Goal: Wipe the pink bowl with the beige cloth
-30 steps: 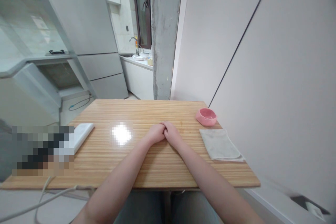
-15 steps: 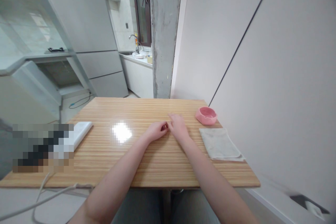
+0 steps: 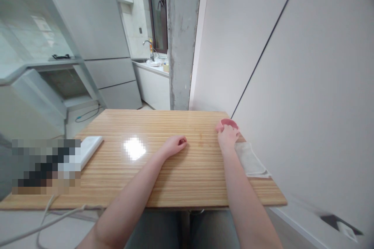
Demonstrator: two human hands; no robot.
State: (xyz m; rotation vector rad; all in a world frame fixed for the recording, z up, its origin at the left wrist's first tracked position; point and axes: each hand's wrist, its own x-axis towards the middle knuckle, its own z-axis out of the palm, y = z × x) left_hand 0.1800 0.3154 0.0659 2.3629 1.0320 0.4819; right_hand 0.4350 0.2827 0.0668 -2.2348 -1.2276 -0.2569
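Observation:
My right hand (image 3: 227, 137) is on the small pink bowl (image 3: 228, 123) at the right back of the wooden table (image 3: 163, 171), its fingers over the near rim and hiding most of the bowl. I cannot see whether the fingers close around it. My right wrist lies over a folded pale cloth (image 3: 251, 160) just in front of the bowl. My left hand (image 3: 174, 144) rests on the middle of the table in a loose fist, holding nothing.
A white flat box (image 3: 89, 148) lies at the table's left, beside a blurred patch. A white cable (image 3: 49, 218) hangs off the front left edge. The wall runs close along the right. A fridge and a kitchen counter stand behind.
My hands were clasped together at the table's middle; they parted, and my right hand travelled right to the pink bowl. My left hand stayed where it was.

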